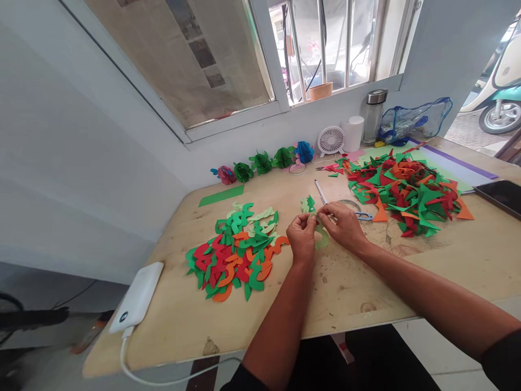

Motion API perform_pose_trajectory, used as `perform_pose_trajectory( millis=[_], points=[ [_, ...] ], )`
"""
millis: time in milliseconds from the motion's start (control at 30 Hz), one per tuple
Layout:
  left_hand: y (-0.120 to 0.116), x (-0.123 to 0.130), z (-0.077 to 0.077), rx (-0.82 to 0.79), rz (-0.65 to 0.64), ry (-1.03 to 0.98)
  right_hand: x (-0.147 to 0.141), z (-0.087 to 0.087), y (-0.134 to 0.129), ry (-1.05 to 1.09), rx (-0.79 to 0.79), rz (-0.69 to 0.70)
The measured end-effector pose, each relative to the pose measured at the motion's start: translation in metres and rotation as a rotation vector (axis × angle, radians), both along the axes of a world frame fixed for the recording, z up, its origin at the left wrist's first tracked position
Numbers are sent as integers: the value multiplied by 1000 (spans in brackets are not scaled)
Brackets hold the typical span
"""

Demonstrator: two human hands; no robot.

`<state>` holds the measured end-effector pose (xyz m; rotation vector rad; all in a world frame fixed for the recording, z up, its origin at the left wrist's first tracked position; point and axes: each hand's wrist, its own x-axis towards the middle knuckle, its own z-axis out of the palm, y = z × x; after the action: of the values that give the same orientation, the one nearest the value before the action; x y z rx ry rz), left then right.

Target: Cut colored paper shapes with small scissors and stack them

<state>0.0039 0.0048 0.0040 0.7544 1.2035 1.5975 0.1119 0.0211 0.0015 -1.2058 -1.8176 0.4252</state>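
Quick look at my bench setup: both hands are working right in the middle of the frame, on a plywood table [358, 304]. The left hand [301, 237] and right hand [343, 225] meet over a pale green paper piece [321, 240], with the fingertips of each hand pinched together on its upper part and the rest hanging below them. It looks held that way for fine control, though the fingers hide part of the piece. Just above sit a few small green paper scraps [308, 205], close enough to grab. A white pen [320, 191] angles toward the right hand, and its lower end disappears behind the fingers, so I can't tell if it's being held. Blue-handled scissors [363, 216] lie just right of that hand, probably kept close for quick use. Left of the hands is a heap of curved red, orange and green paper cutouts [234, 255], while the upper right has a bigger heap of angular paper pieces [407, 193], and keeping them apart likely stops the shapes getting mixed. Along the wall at the back, a row of folded paper decorations [261, 162] sits out of the way, next to a small white desk fan [331, 140]. A white power bank [136, 297] is parked at the lower left edge, and a phone [500, 196] sits at the far right edge, both clear of the paper.
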Motion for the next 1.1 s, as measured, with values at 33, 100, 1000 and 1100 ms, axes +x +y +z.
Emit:
perform_pose_trajectory(
  millis=[33, 100, 1000, 1100],
  points=[
    [0, 0, 0, 4, 4, 9, 0, 0, 0, -6, 5, -2],
    [-1, 0, 0, 19, 13, 39, 0, 0, 0, -16, 12, -5],
    [-4, 1, -1, 76, -81, 65, 4, 0, 7, 321, -212, 41],
    [-4, 1, -1, 75, -121, 79, 5, 2, 7, 341, -213, 32]
  ],
)
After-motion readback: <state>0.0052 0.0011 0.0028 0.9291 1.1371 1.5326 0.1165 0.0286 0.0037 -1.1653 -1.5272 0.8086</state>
